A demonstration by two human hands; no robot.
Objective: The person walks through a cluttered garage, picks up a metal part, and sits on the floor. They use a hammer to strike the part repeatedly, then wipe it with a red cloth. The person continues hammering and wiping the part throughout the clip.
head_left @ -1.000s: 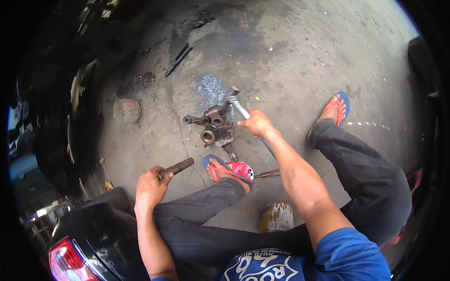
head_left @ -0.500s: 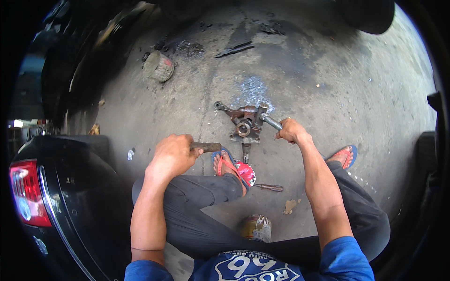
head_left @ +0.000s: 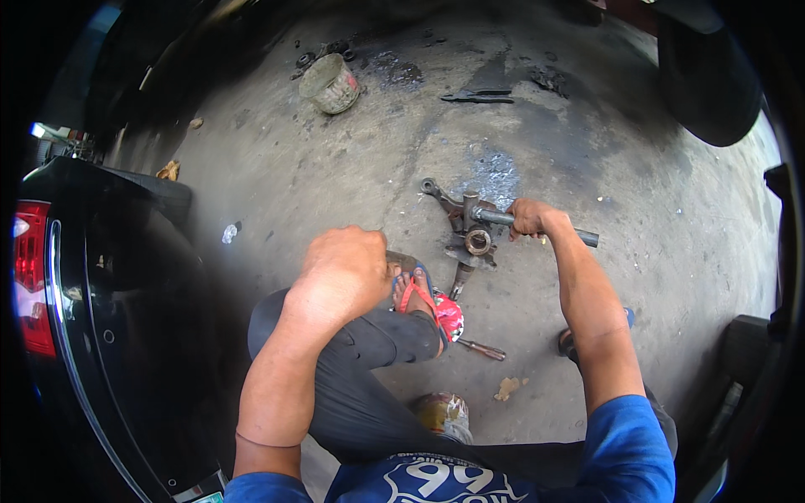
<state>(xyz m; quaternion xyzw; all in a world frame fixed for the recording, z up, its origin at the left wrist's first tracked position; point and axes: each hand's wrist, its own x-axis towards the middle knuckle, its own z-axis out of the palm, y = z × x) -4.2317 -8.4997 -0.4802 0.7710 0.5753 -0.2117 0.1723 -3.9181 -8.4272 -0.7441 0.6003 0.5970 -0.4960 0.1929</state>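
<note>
A rusty steering knuckle (head_left: pixel 478 242) rests on the concrete floor in front of me, its long arm pointing far left. My right hand (head_left: pixel 535 219) is closed around the metal handle of a hammer (head_left: pixel 495 216). The hammer's head lies over the knuckle's upper part; I cannot tell whether they touch. My left hand (head_left: pixel 344 272) is closed around a short wooden bar (head_left: pixel 406 261), which is mostly hidden behind the fist and sits just above my left foot. Close to that foot, the knuckle's tapered stub reaches toward a red patterned cloth (head_left: pixel 450 318).
A screwdriver (head_left: pixel 482 349) lies near the cloth, and a stained can (head_left: pixel 446 417) stands between my legs. Farther off are a dirty bucket (head_left: pixel 329 85) and black pliers (head_left: pixel 478 96). A black car (head_left: pixel 142 335) borders the left side.
The view has shifted, so the floor things sit differently in it. The knuckle appears turned, and the hammer's head is now over it, its handle lying more level. Both hands keep their grips.
</note>
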